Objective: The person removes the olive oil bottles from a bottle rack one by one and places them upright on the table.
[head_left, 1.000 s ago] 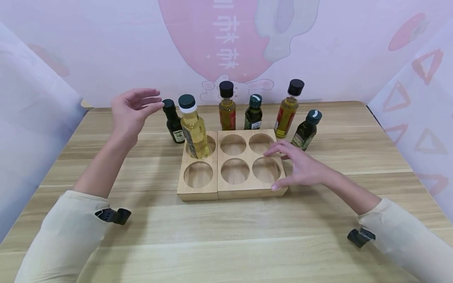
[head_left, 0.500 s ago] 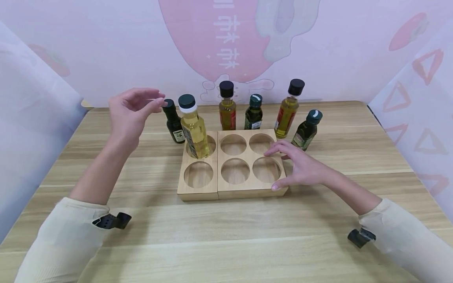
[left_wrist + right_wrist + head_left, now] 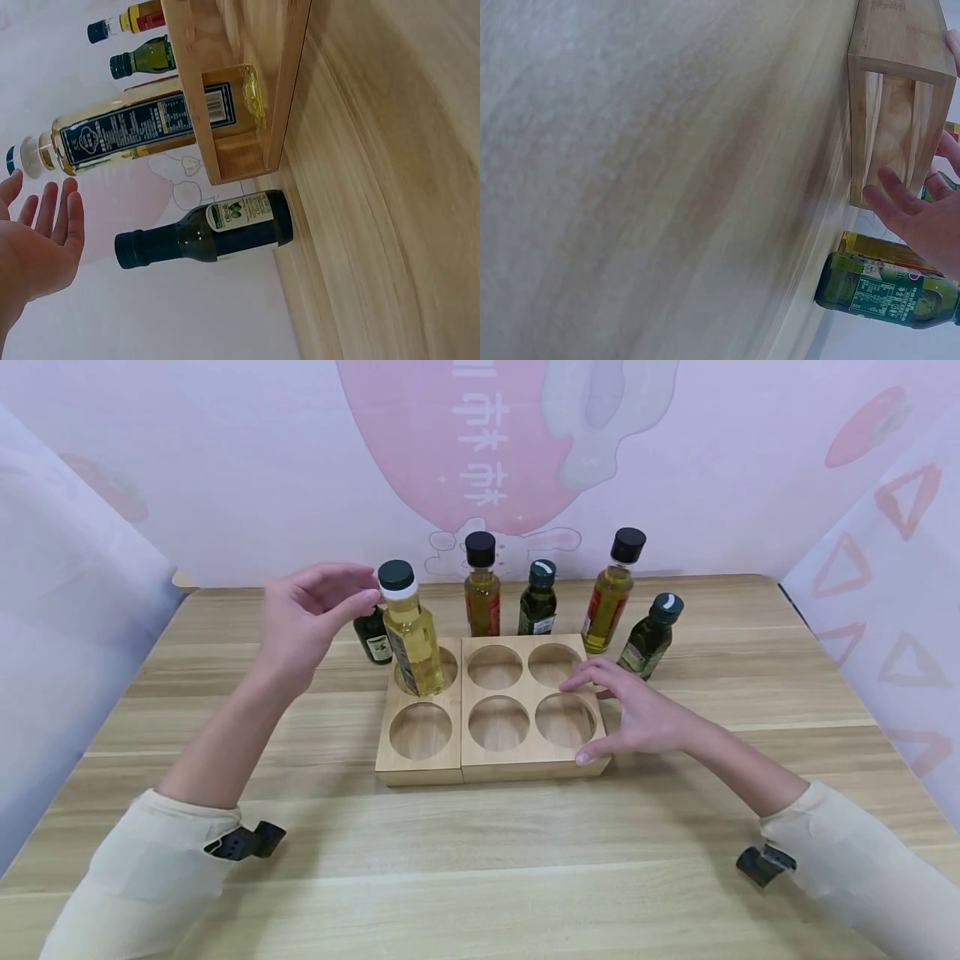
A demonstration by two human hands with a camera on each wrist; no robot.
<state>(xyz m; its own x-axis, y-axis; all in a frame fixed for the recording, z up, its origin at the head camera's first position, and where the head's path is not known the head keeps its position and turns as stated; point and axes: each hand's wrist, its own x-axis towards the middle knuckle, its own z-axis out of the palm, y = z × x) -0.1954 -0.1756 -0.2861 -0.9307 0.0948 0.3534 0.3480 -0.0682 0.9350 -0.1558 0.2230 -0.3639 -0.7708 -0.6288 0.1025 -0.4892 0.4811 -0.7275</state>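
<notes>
A wooden rack (image 3: 517,758) with several round holes lies mid-table. A tall yellow oil bottle (image 3: 412,639) with a dark cap leans in its back-left hole, also visible in the left wrist view as the yellow oil bottle (image 3: 142,131). Behind the rack's left corner stands a small dark bottle (image 3: 372,642). My left hand (image 3: 366,590) hovers over its top and hides its cap. In the left wrist view the left hand (image 3: 41,240) is spread and apart from the dark bottle (image 3: 202,232). My right hand (image 3: 611,718) rests on the rack's right side, its fingers (image 3: 911,206) straight against the rack (image 3: 892,97).
Behind the rack stand an amber bottle (image 3: 482,589), a dark green bottle (image 3: 537,600) and a yellow bottle with a black cap (image 3: 609,593). A tilted green bottle (image 3: 649,637) sits by my right hand. Pale printed walls enclose the wooden table (image 3: 480,860).
My left hand has moved right and down, from beside the small dark bottle to over its cap. The right hand and the bottles have stayed put.
</notes>
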